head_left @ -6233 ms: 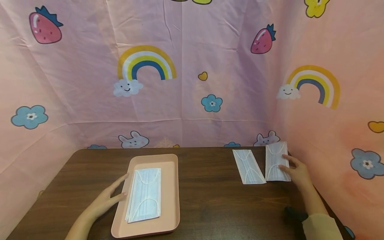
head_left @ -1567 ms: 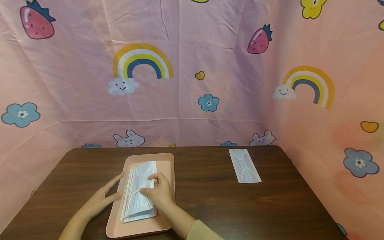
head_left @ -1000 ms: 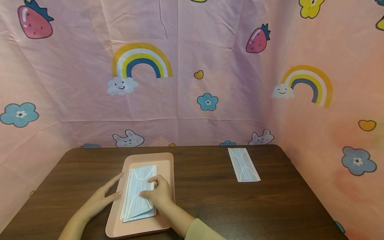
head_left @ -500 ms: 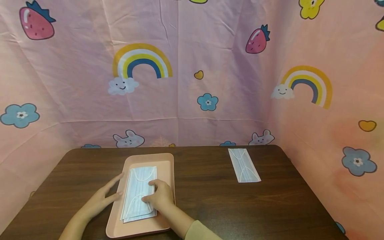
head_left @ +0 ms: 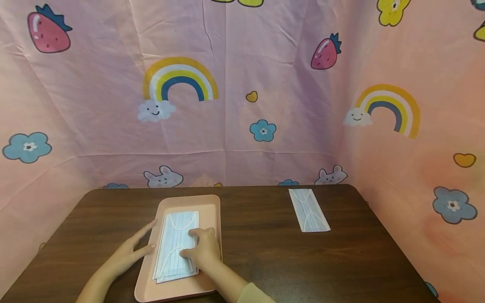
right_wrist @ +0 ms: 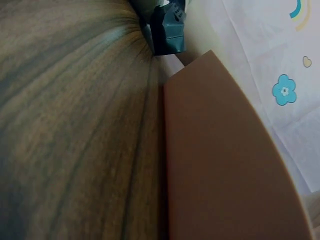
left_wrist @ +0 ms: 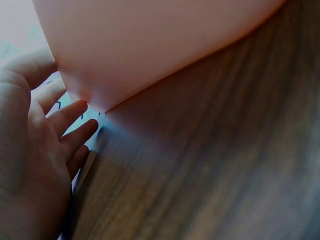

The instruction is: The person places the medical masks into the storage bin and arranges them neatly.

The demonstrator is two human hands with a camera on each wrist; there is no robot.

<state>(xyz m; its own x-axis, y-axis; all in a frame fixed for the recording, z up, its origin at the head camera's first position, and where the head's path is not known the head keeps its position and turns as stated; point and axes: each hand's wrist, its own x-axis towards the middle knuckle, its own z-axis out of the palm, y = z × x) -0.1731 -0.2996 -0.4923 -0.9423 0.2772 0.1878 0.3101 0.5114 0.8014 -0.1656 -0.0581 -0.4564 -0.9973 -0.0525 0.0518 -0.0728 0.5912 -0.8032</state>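
Note:
A pink tray (head_left: 209, 210) lies on the left half of the table, holding a short stack of pale blue face masks (head_left: 172, 263) with white ear loops. My left hand (head_left: 129, 252) reaches in from the left, its extended fingers touching the tray's left edge. In the left wrist view that hand (left_wrist: 42, 130) spreads beside the tray wall (left_wrist: 150, 40). My right hand (head_left: 204, 248) is over the stack's right side, thumb and forefinger on the top mask near its edge; its other fingers are partly hidden. Another face mask (head_left: 309, 210) lies flat at the back right.
The brown wooden table (head_left: 284, 269) has its rear edge close to a pink patterned cloth (head_left: 299, 126), which also stands along the sides. The right wrist view shows the tray's outer side (right_wrist: 225, 160) and a dark blocky object (right_wrist: 167, 30).
One of the two masks at the right was carried to the tray by my right hand. Its lifted, skewed end has since come down flat on the stack. My left hand stays at the tray.

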